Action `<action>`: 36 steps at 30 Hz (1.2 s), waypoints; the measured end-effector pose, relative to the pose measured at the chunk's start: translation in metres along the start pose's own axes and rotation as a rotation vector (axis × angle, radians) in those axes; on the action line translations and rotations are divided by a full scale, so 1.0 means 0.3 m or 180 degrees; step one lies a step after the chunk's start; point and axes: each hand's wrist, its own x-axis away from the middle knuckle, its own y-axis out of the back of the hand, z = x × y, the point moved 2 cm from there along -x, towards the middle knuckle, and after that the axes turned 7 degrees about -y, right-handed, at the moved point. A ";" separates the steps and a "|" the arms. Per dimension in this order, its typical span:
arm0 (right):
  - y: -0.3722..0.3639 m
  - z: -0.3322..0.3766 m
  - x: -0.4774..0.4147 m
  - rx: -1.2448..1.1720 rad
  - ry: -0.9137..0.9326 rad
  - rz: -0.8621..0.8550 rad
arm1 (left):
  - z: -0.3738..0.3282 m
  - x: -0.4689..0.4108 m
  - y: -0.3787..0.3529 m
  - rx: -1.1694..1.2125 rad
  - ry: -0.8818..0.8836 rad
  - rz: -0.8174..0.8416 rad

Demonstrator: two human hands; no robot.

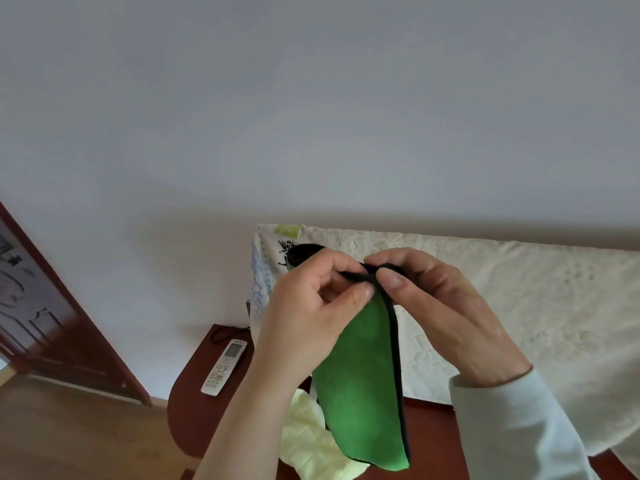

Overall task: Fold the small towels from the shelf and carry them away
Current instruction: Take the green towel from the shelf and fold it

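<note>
While left hand [311, 313] and right hand [446, 306] fingers [393, 279] pinch one green towel [360, 393], one yellow towel [308, 441] seemingly lies beneath.

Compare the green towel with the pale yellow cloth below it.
The green towel hangs, pinched at its top edge by the left hand and right hand; the pale yellow cloth lies rumpled on the wooden table, unheld. The green towel has a black border; the pale yellow cloth shows none. Both are small soft cloths.

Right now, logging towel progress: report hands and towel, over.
Left hand and right hand both pinch green towel at its black top edge. Towel hangs folded in the air. Pale yellow towel lies beneath; nothing in the way.
</note>
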 end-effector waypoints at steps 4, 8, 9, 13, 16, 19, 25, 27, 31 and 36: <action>0.016 0.013 0.012 0.0199 0.0044 0.0092 | -0.023 -0.010 -0.013 -0.0240 -0.0183 -0.0123; 0.040 0.043 0.027 -0.0074 0.0216 -0.0088 | -0.011 0.000 0.014 -0.0221 -0.0185 -0.0324; 0.050 0.052 0.034 -0.0145 0.0247 -0.0136 | 0.005 0.003 0.033 -0.0234 -0.0137 -0.0469; 0.083 0.081 0.054 -0.0337 0.0372 -0.0310 | 0.075 0.011 0.054 0.0199 0.0099 -0.0505; 0.097 0.091 0.068 -0.0462 0.0335 -0.0237 | 0.090 0.002 0.000 0.0882 0.0469 -0.0087; 0.117 0.102 0.088 -0.0440 0.0272 -0.0210 | 0.083 -0.015 -0.067 0.1222 0.0659 0.0256; 0.193 0.132 0.131 -0.0398 0.0254 -0.0463 | 0.064 -0.062 -0.109 0.1612 0.0617 0.0237; 0.220 0.140 0.148 -0.0417 0.0270 -0.0593 | 0.049 -0.078 -0.112 0.1635 0.0495 0.0207; 0.259 0.146 0.173 -0.0485 0.0303 -0.0759 | -0.026 -0.100 -0.145 0.1635 0.0155 0.0341; 0.275 0.159 0.174 -0.0813 0.0389 -0.0948 | -0.095 -0.145 -0.166 0.1421 -0.0158 0.0351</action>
